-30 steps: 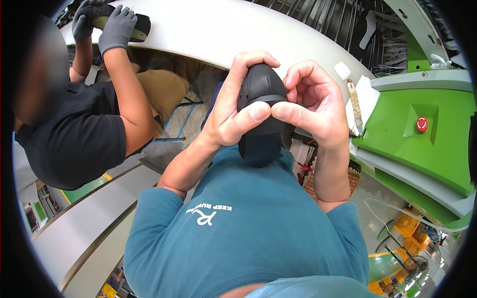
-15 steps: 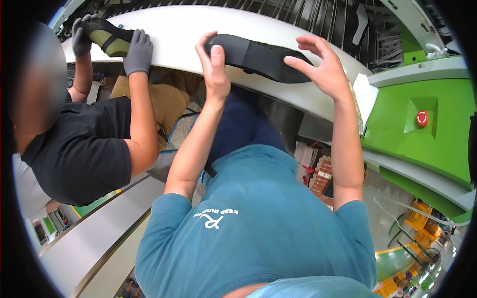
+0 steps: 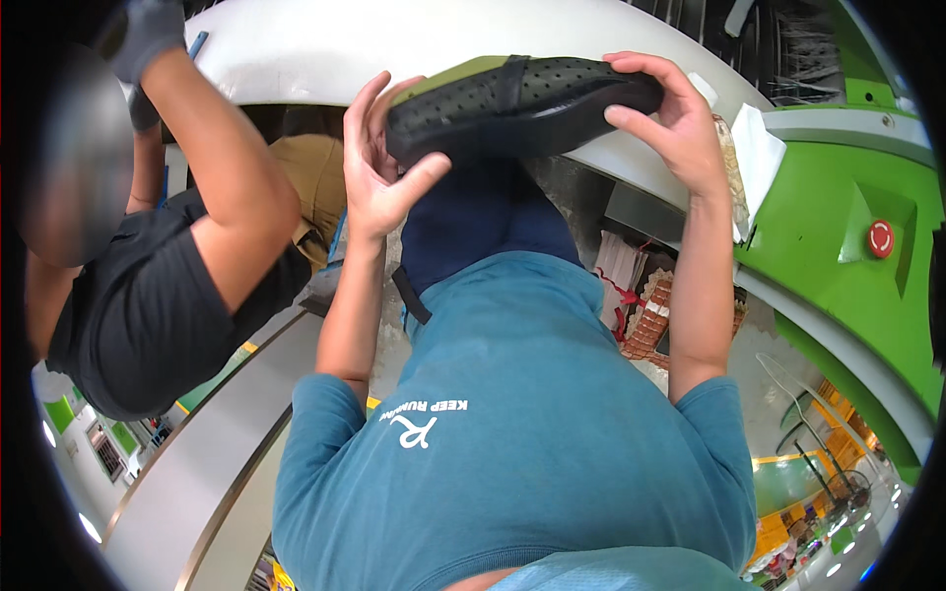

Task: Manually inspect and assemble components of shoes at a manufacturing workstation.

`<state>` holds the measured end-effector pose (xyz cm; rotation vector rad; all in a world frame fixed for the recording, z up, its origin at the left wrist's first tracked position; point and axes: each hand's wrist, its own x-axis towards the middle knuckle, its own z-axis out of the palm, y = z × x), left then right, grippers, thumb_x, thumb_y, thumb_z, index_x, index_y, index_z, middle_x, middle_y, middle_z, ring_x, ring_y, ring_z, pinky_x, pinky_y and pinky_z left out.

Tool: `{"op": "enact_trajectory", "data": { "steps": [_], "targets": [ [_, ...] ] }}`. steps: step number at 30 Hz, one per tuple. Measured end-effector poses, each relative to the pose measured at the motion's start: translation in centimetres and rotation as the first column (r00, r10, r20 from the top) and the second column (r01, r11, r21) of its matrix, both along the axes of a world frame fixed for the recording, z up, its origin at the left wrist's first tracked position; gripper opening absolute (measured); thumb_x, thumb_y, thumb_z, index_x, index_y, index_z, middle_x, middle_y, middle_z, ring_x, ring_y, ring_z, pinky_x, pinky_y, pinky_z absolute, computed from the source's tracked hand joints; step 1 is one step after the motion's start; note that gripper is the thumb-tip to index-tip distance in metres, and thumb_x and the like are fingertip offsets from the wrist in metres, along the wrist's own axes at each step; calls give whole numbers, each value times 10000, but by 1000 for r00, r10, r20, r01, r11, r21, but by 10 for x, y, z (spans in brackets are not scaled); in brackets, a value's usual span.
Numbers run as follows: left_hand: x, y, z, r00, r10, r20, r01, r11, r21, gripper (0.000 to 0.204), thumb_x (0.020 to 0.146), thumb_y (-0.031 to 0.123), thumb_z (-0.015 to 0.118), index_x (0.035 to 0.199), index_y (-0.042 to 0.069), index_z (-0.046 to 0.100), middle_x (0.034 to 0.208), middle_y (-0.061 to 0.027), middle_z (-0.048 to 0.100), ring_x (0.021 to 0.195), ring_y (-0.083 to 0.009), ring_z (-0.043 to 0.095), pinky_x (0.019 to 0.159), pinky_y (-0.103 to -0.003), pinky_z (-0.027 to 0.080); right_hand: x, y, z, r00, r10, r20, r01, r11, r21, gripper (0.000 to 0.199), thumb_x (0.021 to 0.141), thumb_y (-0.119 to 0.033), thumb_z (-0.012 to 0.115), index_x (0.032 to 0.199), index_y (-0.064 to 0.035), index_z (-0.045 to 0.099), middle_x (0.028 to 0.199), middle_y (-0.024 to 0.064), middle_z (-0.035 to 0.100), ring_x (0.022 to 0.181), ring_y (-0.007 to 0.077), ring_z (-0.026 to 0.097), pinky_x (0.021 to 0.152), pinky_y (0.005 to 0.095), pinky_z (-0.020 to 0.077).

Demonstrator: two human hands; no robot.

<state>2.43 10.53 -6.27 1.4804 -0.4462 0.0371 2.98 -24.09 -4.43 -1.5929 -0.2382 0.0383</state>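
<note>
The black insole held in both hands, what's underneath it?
Under the black insole lies the white curved surface, showing to its left and right. Nearer, the dark blue trousers show below it. The surface directly beneath is covered.

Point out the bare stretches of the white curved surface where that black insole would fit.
Bare white surface lies between the co-worker's gloved hand and the black insole. Right of the right hand, folded paper and the green machine crowd it.
</note>
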Motion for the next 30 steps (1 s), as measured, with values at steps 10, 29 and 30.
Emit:
{"op": "enact_trajectory", "data": {
  "steps": [10, 29, 30],
  "targets": [
    [-37, -7, 9, 829, -57, 556, -72, 976, 208, 904, 626, -158, 818, 1433, 90, 493, 1498, -260, 512, 1345, -497, 580, 1107, -558, 526, -37, -9, 29, 979, 81, 190, 37, 836, -548, 646, 669, 83, 685, 1293, -80, 714, 1341, 105, 657, 1277, 283, 626, 1130, 385, 468],
    [35, -6, 3, 916, 55, 398, -217, 901, 376, 503, 789, 226, 938, 1234, 85, 748, 1280, -111, 737, 1277, -246, 655, 1149, -414, 458, 4, 16, 43, 884, 88, 459, 245, 749, -615, 435, 907, -250, 838, 1269, -44, 714, 1246, 111, 726, 1204, 252, 691, 1084, 368, 504],
    [34, -10, -1, 932, 86, 353, -201, 931, 304, 497, 785, 177, 930, 1238, 76, 752, 1271, -97, 747, 1263, -240, 667, 1131, -398, 479, 3, 21, 44, 884, 97, 458, 239, 747, -621, 435, 907, -250, 838, 1269, -44, 714, 1246, 111, 726, 1204, 252, 691, 1084, 368, 504]
  ]
}}
